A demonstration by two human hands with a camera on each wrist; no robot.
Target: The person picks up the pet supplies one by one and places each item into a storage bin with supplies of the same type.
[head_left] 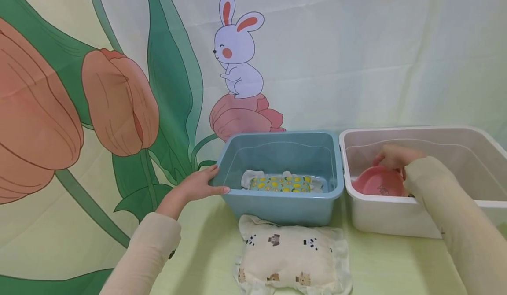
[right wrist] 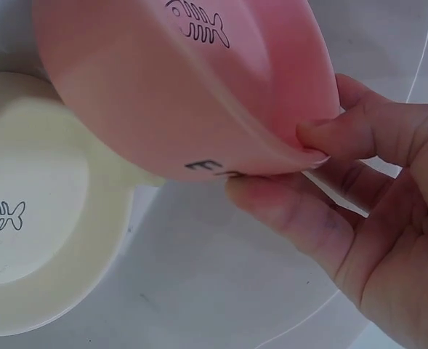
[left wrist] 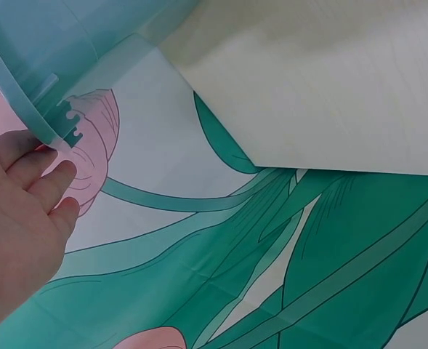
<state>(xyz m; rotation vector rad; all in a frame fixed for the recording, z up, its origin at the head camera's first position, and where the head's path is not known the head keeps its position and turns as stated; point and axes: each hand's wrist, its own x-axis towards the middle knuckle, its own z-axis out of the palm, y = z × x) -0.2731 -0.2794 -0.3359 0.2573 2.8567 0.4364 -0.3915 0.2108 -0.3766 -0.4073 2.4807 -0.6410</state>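
Note:
In the white bin [head_left: 390, 199], my right hand [head_left: 400, 156] grips a pink bowl [head_left: 380, 182] by its edge. The right wrist view shows the pink bowl tilted, thumb and fingers pinching its rim, with a fishbone print inside. A cream bowl [right wrist: 39, 211] with a similar print lies beside it on the bin floor. My left hand [head_left: 196, 185] rests at the front left corner of the blue bin [head_left: 277, 207], thumb along the front rim and fingers against the side. In the left wrist view the loosely extended fingers [left wrist: 50, 185] touch the rim.
Inside the blue bin lies a lemon-print cloth item [head_left: 279, 184] with white ruffled edges. A cream ruffled pillow [head_left: 293, 257] with animal prints lies in front of that bin. Both bins stand side by side before a printed fabric backdrop [head_left: 336, 66].

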